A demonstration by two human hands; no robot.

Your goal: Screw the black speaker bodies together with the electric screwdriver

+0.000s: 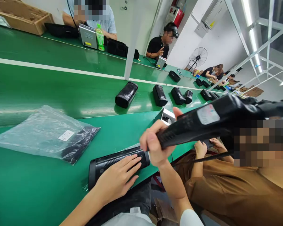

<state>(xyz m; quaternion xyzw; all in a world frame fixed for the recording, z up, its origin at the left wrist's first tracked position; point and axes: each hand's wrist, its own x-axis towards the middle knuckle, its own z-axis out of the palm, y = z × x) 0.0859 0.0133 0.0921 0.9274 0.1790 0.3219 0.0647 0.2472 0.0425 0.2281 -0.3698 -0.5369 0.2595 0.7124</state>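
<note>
L hand (118,177) lies flat, not gripping, on black perforated unit (107,164) atop green bench (42,182), prob. to steady it; R hand (157,144) grasps 1 black vented tool (188,127) aloft, prob. keeping it clear.

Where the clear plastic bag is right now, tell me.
In the head view, the clear plastic bag lies on the green tabletop at the picture's left, beyond and left of the black perforated device under the left hand.
</note>
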